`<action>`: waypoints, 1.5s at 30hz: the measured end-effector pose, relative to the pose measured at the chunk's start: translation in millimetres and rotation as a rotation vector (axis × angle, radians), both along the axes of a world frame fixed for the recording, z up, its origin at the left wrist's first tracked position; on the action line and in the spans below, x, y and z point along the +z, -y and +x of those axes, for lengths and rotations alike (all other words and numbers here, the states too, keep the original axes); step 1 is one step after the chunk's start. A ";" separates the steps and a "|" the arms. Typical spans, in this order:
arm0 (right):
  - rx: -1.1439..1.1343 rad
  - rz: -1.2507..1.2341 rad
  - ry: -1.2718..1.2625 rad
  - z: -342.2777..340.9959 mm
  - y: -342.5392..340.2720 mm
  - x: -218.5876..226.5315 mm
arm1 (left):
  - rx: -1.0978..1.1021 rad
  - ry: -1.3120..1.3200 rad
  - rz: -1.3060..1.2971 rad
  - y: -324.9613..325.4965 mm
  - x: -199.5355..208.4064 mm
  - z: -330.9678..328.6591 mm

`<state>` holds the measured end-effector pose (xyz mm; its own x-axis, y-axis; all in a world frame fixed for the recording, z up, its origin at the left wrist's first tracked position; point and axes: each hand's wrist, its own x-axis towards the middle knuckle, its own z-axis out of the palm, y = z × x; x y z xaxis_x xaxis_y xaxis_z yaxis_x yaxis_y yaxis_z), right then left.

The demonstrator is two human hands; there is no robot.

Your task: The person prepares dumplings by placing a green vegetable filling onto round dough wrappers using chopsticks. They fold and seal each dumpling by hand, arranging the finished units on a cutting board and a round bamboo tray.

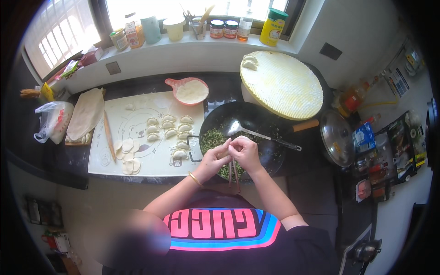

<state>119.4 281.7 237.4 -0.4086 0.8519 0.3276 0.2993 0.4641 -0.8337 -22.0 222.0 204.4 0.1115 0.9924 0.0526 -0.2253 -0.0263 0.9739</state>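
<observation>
My left hand and my right hand meet over the wok, fingertips pinched together on a small pale dumpling that the fingers mostly hide. From under my right hand a pair of chopsticks points down toward me. Chopped green filling lies in the black wok, with a metal spatula resting across it. To the left, folded dumplings stand in rows on a white mat. Round wrappers overlap beside a thin rolling pin.
A red bowl of flour sits at the mat's far edge. Right of it, a floured round tray bears a few dumplings. A pot lid stands at the right. Dough sheet and a plastic bag lie left. Jars line the sill.
</observation>
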 end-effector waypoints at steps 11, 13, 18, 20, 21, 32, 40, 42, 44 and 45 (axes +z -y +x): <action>-0.035 -0.100 -0.015 2.6 3.6 -0.2 | -0.004 -0.050 0.031 1.6 -3.6 2.4; -0.022 -0.051 -0.022 1.8 3.1 -6.2 | -0.025 -0.028 -0.054 2.1 1.8 1.3; 0.018 -0.056 -0.049 5.8 2.9 -2.6 | 0.011 0.114 -0.106 3.5 -1.1 -0.8; 0.006 -0.094 0.026 8.8 1.1 -4.3 | 0.014 0.097 -0.091 4.5 -0.9 -0.5; 0.007 -0.126 0.014 7.9 1.5 -5.3 | 0.010 0.014 -0.047 4.1 -2.4 0.3; -0.037 -0.183 0.042 9.0 2.2 -4.8 | 0.031 0.128 -0.151 4.3 5.8 -0.1; -0.067 -0.110 -0.025 0.6 1.9 -12.5 | -0.040 0.075 -0.120 3.7 1.9 -1.9; -0.072 -0.140 0.010 2.7 3.0 -3.4 | -0.033 0.098 -0.127 4.3 6.7 -4.2; -0.080 -0.141 0.058 2.1 1.5 -0.4 | -0.021 0.090 -0.120 4.2 8.6 -4.9; -0.086 -0.126 0.088 0.8 -0.2 -1.7 | -0.024 0.095 -0.119 4.7 10.5 -4.8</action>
